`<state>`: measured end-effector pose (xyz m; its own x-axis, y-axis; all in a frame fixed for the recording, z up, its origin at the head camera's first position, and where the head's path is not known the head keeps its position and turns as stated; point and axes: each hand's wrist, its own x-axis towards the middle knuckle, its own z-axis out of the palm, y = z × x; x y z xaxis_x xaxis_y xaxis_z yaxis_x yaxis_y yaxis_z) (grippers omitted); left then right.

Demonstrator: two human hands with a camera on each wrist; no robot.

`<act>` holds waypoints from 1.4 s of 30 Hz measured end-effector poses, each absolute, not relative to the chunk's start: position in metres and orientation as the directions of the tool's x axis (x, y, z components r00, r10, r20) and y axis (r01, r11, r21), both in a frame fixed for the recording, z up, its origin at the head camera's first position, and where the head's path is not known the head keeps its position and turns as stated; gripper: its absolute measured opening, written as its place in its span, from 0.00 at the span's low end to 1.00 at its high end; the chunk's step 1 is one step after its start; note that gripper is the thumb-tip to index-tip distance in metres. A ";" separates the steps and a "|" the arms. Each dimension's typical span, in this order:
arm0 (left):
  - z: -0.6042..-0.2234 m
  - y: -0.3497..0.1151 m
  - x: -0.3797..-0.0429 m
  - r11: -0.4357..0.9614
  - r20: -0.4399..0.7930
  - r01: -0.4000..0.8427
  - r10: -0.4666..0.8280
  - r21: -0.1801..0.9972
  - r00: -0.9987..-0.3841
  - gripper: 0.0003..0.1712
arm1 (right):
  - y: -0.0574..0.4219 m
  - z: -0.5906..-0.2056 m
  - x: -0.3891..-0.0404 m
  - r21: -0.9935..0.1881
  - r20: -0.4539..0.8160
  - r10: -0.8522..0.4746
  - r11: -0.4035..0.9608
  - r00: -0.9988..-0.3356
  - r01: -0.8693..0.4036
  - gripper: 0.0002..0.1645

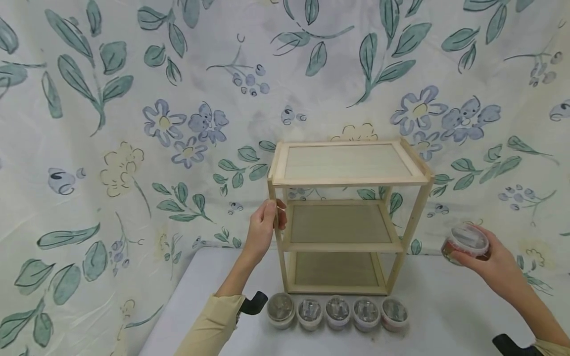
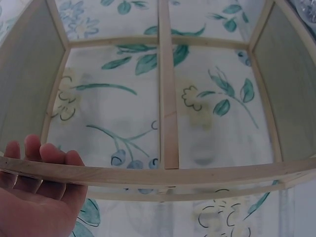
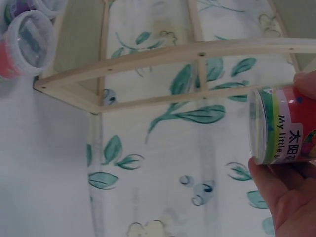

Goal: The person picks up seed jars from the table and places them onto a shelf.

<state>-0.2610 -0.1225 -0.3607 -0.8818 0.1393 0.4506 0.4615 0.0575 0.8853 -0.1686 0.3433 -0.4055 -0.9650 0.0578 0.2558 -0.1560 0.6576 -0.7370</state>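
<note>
A three-tier pale wooden shelf (image 1: 343, 246) stands upright on the white table. My left hand (image 1: 262, 227) grips its left front post below the top tier; in the left wrist view the fingers (image 2: 52, 154) curl over that post (image 2: 212, 176). Off to the shelf's right, my right hand (image 1: 496, 262) holds a small lidded plastic jar (image 1: 467, 241) above the table. The right wrist view shows the jar's colourful label (image 3: 289, 126) with "My little g" and Chinese characters, the clear lid facing left. Part of the jar is hidden by fingers and the frame edge.
Several similar lidded jars (image 1: 337, 311) form a row on the white table (image 1: 213, 306) along the shelf's front foot. Behind hangs a cloth (image 1: 187, 69) printed with leaves and flowers, close to the shelf's back.
</note>
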 end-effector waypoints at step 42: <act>-0.359 -0.121 -0.258 0.042 0.457 0.465 0.129 0.884 -0.880 0.21 | 0.337 -0.248 -0.223 -0.702 0.309 0.067 0.689 -0.949 -0.180 0.49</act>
<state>-0.2584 -0.1214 -0.3589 -0.8802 0.1286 0.4569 0.4652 0.0422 0.8842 -0.2232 0.3372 -0.2480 -0.9488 0.0667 0.3088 -0.1801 0.6890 -0.7020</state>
